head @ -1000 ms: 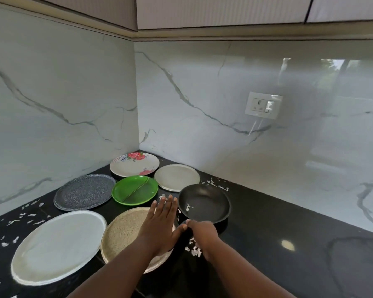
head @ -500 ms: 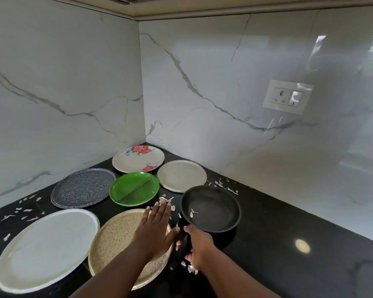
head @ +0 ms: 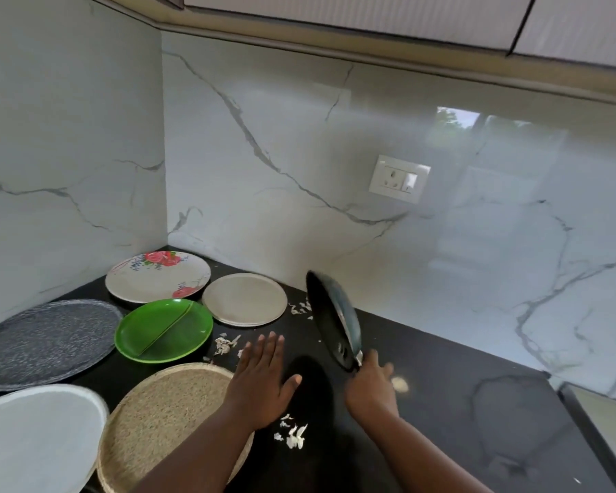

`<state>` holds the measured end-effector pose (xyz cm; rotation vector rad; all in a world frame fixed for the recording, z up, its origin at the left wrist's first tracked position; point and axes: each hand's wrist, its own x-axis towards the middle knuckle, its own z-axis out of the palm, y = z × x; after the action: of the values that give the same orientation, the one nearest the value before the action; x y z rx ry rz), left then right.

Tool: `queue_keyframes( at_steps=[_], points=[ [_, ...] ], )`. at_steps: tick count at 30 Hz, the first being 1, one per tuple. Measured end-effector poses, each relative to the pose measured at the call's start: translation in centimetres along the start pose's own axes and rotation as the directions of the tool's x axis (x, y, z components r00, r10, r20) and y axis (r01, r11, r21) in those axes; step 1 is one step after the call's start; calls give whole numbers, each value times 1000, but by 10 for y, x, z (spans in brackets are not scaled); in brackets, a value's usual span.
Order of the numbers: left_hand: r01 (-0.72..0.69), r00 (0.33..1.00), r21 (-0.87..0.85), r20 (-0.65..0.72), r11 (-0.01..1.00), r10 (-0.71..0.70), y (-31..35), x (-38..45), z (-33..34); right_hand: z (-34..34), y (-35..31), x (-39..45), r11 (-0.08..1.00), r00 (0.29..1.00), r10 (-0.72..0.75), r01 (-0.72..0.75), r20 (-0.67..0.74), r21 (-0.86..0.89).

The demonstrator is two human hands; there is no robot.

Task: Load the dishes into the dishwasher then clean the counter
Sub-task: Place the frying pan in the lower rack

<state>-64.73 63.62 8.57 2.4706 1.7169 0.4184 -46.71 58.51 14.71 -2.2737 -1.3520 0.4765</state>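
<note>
In the head view, the black pan is grasped by its handle in the right hand and tilted on edge above the surface; the left hand is spread flat, grasping nothing. Loading is judged underway; carrying to the dishwasher, unseen here, comes next, 6 plates waiting.

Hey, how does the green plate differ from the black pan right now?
The green plate lies flat on the black counter; the black pan is lifted and tipped on edge. Nothing touches the plate, while the right hand grips the pan's handle. The plate has a dividing ridge; the pan has none. Both are round.
</note>
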Motion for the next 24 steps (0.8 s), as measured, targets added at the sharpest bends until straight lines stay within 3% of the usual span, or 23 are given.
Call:
queue_keyframes(
  at_steps=[4, 8, 11, 16, 21, 24],
  points=[
    [-48, 999, -20, 4, 999, 48, 11, 7, 6, -22, 15, -15, 889, 978, -209, 184, -15, -418],
    [-117, 993, -20, 5, 993, 117, 30, 7, 17, -24, 29, -24, 876, 980, -200, 182, 8, -447],
    [-159, 987, 0, 18, 987, 159, 44, 7, 25, -28, 39, -27, 942, 989, -148, 132, -28, -309],
    [-199, 979, 9, 46, 980, 199, 82, 4, 30, -58, 65, -27, 992, 999, -13, 17, -36, 122],
    [-305, 952, 50, -23, 951, 307, 143, -11, 39, -94, 110, -59, 805, 984, 166, -173, 64, 568],
    [-398, 917, 39, 23, 917, 397, 187, -23, 36, -121, 150, -88, 686, 966, 242, -235, 89, 689]
  ],
)
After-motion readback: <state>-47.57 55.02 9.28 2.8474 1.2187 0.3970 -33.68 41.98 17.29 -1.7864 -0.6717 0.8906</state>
